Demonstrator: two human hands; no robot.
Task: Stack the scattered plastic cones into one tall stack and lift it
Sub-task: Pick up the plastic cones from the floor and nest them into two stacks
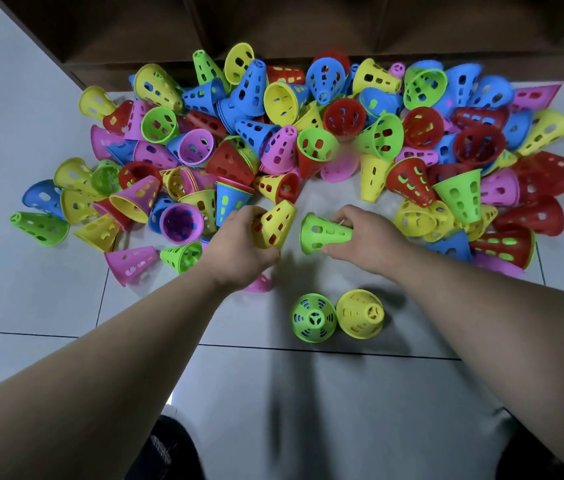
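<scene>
The left hand point(239, 251) grips a yellow cone point(275, 225). The right hand point(365, 237) grips a green cone point(323, 233). The big cone pile point(308, 133) lies along the floor's point(273, 393) far edge. Nearer, on open floor, stand an upright green cone point(313, 317) and an upright yellow cone point(360, 318).

Where everything lies on the floor point(31, 289)

A cone heap point(273, 133) spreads along the foot of the shelf unit point(308, 26) at the far side. In front of it the left hand point(239, 244) grips the left cone point(275, 225) and the right hand point(360, 237) the right cone point(325, 233), slightly apart. Nearest the person stand the near-left cone point(313, 318) and the near-right cone point(360, 318), just beside each other
</scene>
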